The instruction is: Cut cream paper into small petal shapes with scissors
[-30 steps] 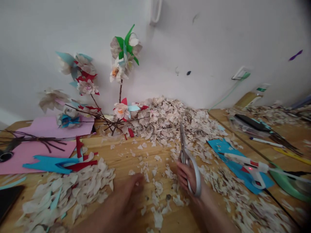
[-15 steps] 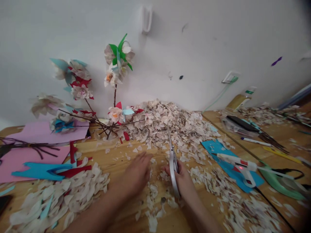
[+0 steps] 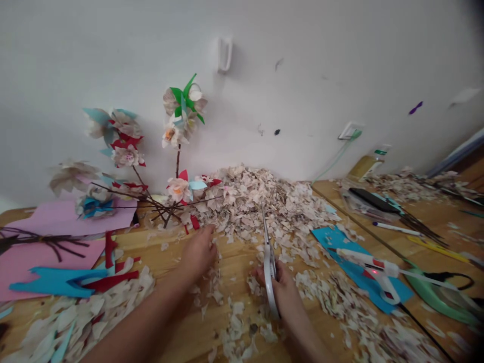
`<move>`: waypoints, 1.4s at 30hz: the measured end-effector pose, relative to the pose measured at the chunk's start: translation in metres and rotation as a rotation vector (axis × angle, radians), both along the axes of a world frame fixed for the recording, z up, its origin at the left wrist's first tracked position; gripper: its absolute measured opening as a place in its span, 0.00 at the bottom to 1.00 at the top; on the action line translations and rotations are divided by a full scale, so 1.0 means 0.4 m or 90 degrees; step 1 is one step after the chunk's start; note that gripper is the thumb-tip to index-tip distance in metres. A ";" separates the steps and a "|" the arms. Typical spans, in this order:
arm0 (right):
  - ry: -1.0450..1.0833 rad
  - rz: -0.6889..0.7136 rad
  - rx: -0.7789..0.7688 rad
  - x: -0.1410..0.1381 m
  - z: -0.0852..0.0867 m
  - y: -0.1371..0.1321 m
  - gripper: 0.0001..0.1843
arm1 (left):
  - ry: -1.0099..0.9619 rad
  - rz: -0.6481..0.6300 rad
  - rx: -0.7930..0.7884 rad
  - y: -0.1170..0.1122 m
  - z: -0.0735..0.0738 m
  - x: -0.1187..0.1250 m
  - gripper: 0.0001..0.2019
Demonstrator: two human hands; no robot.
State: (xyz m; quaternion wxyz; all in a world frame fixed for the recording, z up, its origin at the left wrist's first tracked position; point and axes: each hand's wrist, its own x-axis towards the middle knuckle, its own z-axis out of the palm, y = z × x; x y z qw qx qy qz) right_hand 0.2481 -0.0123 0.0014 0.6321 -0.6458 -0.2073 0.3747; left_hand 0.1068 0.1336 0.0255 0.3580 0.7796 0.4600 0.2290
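Note:
My right hand [image 3: 287, 290] is wrapped around the handles of a pair of scissors [image 3: 269, 272]. Their closed-looking blades point away from me toward a heap of dry, pale petals [image 3: 257, 194] against the wall. On the wooden table to the left, my left hand [image 3: 198, 252] is low over the surface, fingers loosely bent and no object visible in them. Just beyond its fingertips lies a small red paper scrap [image 3: 194, 222]. Several handmade petal flowers [image 3: 178, 190] on twig stems lean behind it. Loose petal scraps [image 3: 236, 322] are scattered between my hands.
On the right, a glue gun [image 3: 372, 267] with a lit red light lies on blue paper [image 3: 340, 247], its cord trailing. Beyond it are a black phone [image 3: 372, 200], a pen [image 3: 397, 229] and a bottle [image 3: 366, 164]. Pink paper [image 3: 49, 262] and cut blue paper [image 3: 56, 282] lie left.
My left hand has moved left and forward, away from the scissors, toward the flower stems. My right hand still holds the scissors in nearly the same place. The view has tilted up slightly.

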 end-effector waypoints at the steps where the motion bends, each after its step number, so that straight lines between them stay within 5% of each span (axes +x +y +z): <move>1: 0.000 0.004 -0.005 -0.001 0.000 0.000 0.16 | 0.008 0.011 0.003 0.014 -0.009 0.003 0.20; 6: -0.018 0.016 -0.028 -0.006 0.001 -0.002 0.18 | 0.012 0.019 -0.008 0.041 -0.032 0.012 0.12; 10: -0.042 0.036 -0.028 -0.014 -0.011 -0.001 0.15 | -0.065 0.025 -0.072 -0.001 -0.029 0.002 0.17; 15: -0.081 0.062 -0.021 -0.050 -0.017 -0.008 0.23 | -0.176 -0.011 -0.197 -0.118 0.003 -0.042 0.20; 18: -0.057 0.109 -0.008 -0.082 -0.006 -0.022 0.24 | -0.256 -0.007 -0.371 -0.164 0.024 -0.068 0.24; 22: -0.009 0.105 0.010 -0.111 0.019 -0.035 0.21 | -0.324 0.019 -0.539 -0.180 0.033 -0.089 0.26; 29: -0.034 0.057 -0.002 -0.115 0.061 -0.018 0.15 | -0.331 0.031 -0.639 -0.173 0.029 -0.094 0.25; 36: -0.022 0.030 0.006 -0.108 0.053 -0.020 0.16 | -0.260 -0.004 -0.538 -0.182 0.013 -0.091 0.22; 42: -0.001 -0.002 0.026 -0.065 0.046 -0.016 0.19 | 0.053 -0.153 -0.265 -0.199 0.032 -0.098 0.23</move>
